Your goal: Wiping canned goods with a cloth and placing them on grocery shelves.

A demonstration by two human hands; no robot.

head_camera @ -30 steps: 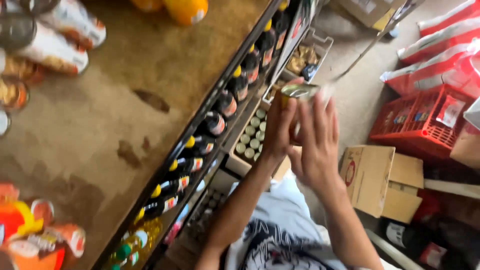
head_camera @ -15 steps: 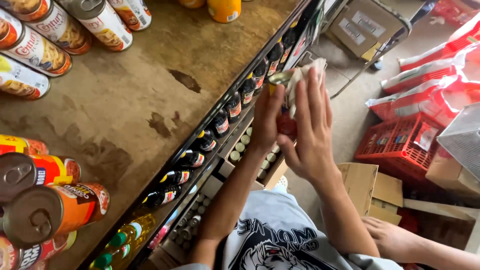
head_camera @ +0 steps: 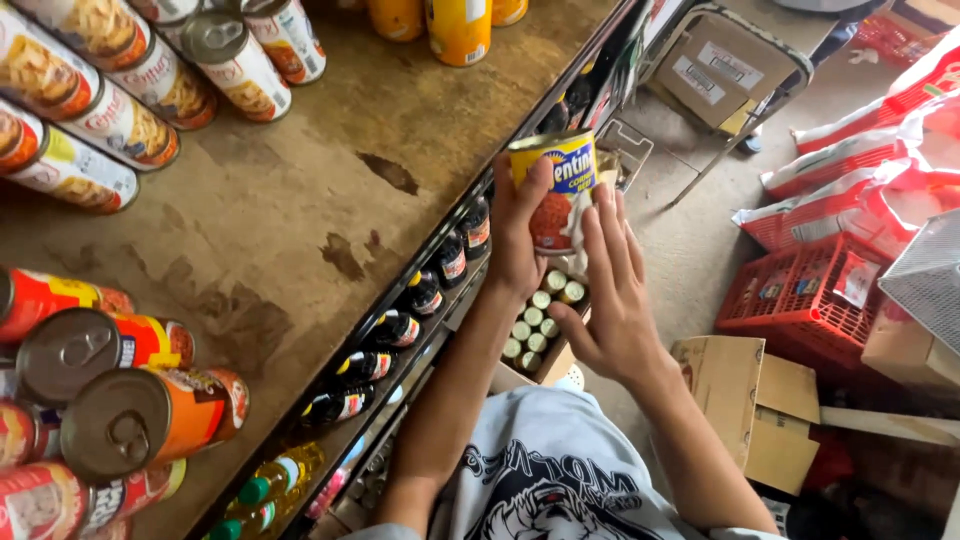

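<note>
the left hand (head_camera: 517, 250) gripped the can (head_camera: 553, 190) above the shelf (head_camera: 330, 200) edge; the right hand (head_camera: 610, 300), fingers spread, wiped it with a cloth (head_camera: 583, 225). a hard rub could have knocked it loose.

Shop clutter around a worn wooden desk (head_camera: 330, 190)

Stacked tins (head_camera: 110, 120) lie on the desk; dark bottles (head_camera: 400, 325) line the shelf under its edge; a red crate (head_camera: 800, 300) sits well beyond it.

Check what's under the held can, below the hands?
Below the can, gripped by the left hand with the right hand alongside, a box of small capped bottles shows; the hands cover part of it.
</note>
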